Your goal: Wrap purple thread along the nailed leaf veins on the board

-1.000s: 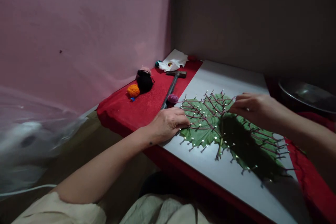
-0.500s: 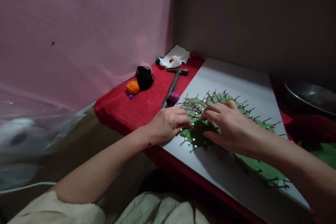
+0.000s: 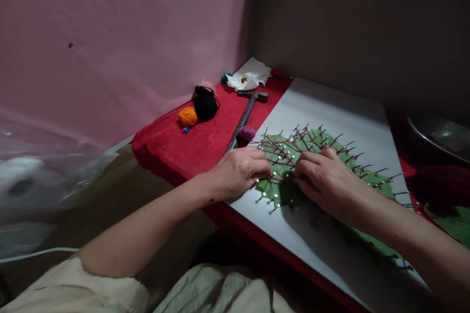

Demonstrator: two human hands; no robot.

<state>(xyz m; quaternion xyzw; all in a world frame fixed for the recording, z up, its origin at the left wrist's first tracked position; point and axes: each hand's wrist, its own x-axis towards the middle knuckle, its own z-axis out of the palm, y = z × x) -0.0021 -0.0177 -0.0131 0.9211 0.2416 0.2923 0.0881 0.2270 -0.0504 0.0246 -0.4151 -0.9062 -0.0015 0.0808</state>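
A white board [image 3: 319, 102] carries a green leaf [image 3: 282, 133] ringed with upright nails, and purple yarn [image 3: 284, 149] zigzags among them. My left hand [image 3: 244, 171] is closed at the leaf's left edge, its fingertips pinched on the yarn beside a nail. Over the leaf's middle, my right hand [image 3: 326, 178] is also closed, thumb against fingers, on the same yarn. A short strand runs between both hands around a nail. The exact grip of the fingertips is partly hidden. Just beyond my left hand lies a small purple yarn ball [image 3: 247, 132].
On the red cloth [image 3: 176, 151] lie a hammer [image 3: 244, 120], a black yarn ball [image 3: 205, 105], an orange one [image 3: 188, 116] and crumpled white paper [image 3: 249, 76]. A metal basin [image 3: 436, 137] stands at the right, near another green leaf [image 3: 450, 220].
My right hand's fingers have gone from spread to pinched, and a strand now shows between my hands. My left hand stays at the leaf's edge. The view has shifted slightly.
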